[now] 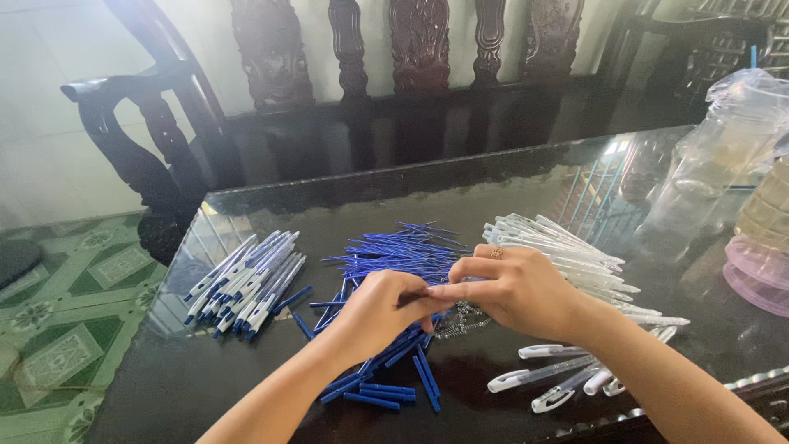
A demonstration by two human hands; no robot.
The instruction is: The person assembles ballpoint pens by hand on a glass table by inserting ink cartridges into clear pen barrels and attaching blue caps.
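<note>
**Pen Assembly: Joining Small Parts at the Fingertips**

The left hand (380, 308) and right hand (518, 288) meet above the middle of the dark glass tabletop (509, 185). The fingertips of both hands are pinched together on a small part held between them. The part is mostly hidden; it appears to be a thin blue refill, but this cannot be confirmed. The right hand wears a ring.

Layout around the hands:
- Blue refills (399, 251) lie in a loose heap just beyond and beneath the hands.
- Small metal springs (462, 321) lie in a cluster directly under the right hand's fingers.
- Clear barrels (575, 259) are stacked to the right, with several clear clip ends (546, 374) near the right forearm.
- Finished pens (246, 284) lie in a row to the left, well apart from the loose parts.
- Plastic jars (723, 164) stand at the far right edge.

Judged from this layout, the step goes best when the pinch stays low over the spring cluster, so a dropped part lands among its own kind. Both fingertips should grip near the joint, keeping the thin part straight. Finished items belong in the left row only.
</note>
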